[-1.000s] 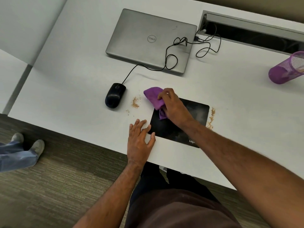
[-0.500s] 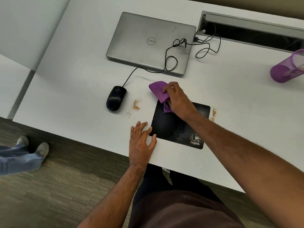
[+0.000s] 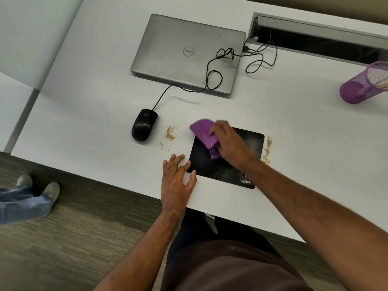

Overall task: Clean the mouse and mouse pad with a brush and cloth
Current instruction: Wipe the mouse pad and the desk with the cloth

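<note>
- The mouse pad (image 3: 226, 164) is black and flat, with rounded corners and white letters on its near right corner. It lies on the white desk (image 3: 94, 122), close to the near edge. Pale dusty smears show on it.
- The cloth (image 3: 203, 131) is purple and bunched up. It sits on the far left corner of the mouse pad, and part of it hangs over onto the desk.
- Your right hand (image 3: 228, 141) is closed around the cloth and presses it down on the pad. Your right arm reaches in from the lower right, across the pad's near right corner.
- Your left hand (image 3: 176, 179) is open and flat, with the fingers spread. It rests on the desk, and your thumb touches the near left corner of the pad. It grips nothing.
- The mouse (image 3: 144, 124) is black and sits on the desk, left of the pad and apart from it. Its cord (image 3: 210, 76) runs up over the closed grey laptop (image 3: 186, 53).
- Brown crumbs (image 3: 170, 133) lie between the mouse and the pad. More crumbs (image 3: 267, 150) lie just beside the pad's right edge.
- A purple mesh cup (image 3: 363, 85) stands at the far right of the desk.
</note>
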Demonstrator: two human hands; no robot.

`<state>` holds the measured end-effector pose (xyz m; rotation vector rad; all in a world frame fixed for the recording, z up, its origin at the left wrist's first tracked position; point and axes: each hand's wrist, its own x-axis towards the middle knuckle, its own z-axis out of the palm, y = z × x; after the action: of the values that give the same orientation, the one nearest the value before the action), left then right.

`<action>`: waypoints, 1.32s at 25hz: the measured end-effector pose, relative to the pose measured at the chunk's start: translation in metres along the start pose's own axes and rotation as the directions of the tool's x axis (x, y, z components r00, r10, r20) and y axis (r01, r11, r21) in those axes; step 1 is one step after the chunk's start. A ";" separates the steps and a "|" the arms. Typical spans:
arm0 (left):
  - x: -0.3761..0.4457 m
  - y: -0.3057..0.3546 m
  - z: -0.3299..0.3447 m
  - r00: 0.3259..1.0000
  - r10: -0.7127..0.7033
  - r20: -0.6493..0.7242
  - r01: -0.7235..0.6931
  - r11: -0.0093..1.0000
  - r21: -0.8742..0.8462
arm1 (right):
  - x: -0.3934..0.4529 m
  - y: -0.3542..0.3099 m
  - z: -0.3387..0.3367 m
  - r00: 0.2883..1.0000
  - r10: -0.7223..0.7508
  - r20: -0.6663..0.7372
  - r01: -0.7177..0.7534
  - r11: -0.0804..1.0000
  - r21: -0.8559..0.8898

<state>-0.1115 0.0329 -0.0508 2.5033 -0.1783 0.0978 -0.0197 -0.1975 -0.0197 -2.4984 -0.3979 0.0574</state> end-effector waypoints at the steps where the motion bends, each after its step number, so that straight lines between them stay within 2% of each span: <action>1: 0.000 0.001 0.000 1.000 -0.006 0.001 0.006 1.000 0.001 | 0.011 0.005 -0.004 0.996 0.079 -0.045 -0.080 0.997 -0.011; 3: 0.000 0.001 -0.001 1.000 -0.012 0.004 0.012 1.000 -0.001 | 0.015 0.001 -0.003 0.980 0.182 -0.083 -0.183 0.983 -0.012; 4: 0.000 0.000 0.000 1.000 -0.011 0.006 0.011 1.000 -0.002 | 0.008 -0.006 0.001 0.979 0.184 -0.088 -0.186 0.982 -0.014; 7: -0.001 -0.002 0.001 1.000 -0.006 0.026 0.006 1.000 0.015 | -0.039 -0.034 0.024 0.999 0.048 -0.001 -0.048 0.996 0.070; 9: 0.000 -0.004 0.002 0.999 -0.014 0.037 0.013 1.000 0.023 | -0.062 -0.038 0.029 0.993 -0.094 0.073 0.091 0.994 0.054; 11: -0.001 -0.002 0.002 1.000 -0.010 0.027 0.010 1.000 0.021 | -0.057 -0.032 0.019 0.987 -0.125 0.100 0.123 0.992 0.029; 13: 0.000 -0.001 0.001 1.000 0.001 0.010 -0.001 1.000 0.013 | -0.037 -0.015 0.007 0.998 -0.040 0.052 0.039 0.999 0.034; 16: 0.000 0.001 0.000 1.000 -0.008 -0.001 0.008 1.000 -0.002 | -0.008 0.001 -0.007 0.985 0.169 -0.028 -0.169 0.986 -0.001; 18: -0.001 0.001 0.000 1.000 -0.004 -0.003 0.004 1.000 -0.006 | -0.009 -0.009 0.000 0.981 0.188 -0.054 -0.188 0.982 -0.006; 21: 0.000 -0.002 0.001 0.999 -0.008 0.033 0.008 1.000 0.015 | -0.040 -0.044 0.024 0.999 0.006 0.044 -0.009 0.997 0.076; 24: -0.001 -0.002 0.002 0.999 -0.013 0.049 0.011 0.999 0.041 | -0.047 -0.050 0.030 0.973 -0.205 0.101 0.203 0.979 0.030; 26: 0.000 0.000 0.001 1.000 -0.005 0.018 0.005 1.000 0.020 | -0.019 -0.033 0.021 0.986 -0.153 0.064 0.153 0.988 0.011; 29: 0.000 0.001 0.000 1.000 -0.010 -0.004 0.010 1.000 -0.013 | 0.034 -0.007 0.002 0.999 0.035 -0.038 -0.035 0.999 -0.007; 33: 0.000 0.000 0.001 1.000 -0.005 -0.004 0.005 1.000 -0.006 | 0.037 -0.020 0.008 0.993 0.085 -0.081 -0.086 0.996 0.003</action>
<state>-0.1118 0.0322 -0.0515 2.4975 -0.1703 0.1007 0.0092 -0.1667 -0.0136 -2.5079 -0.2572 -0.0099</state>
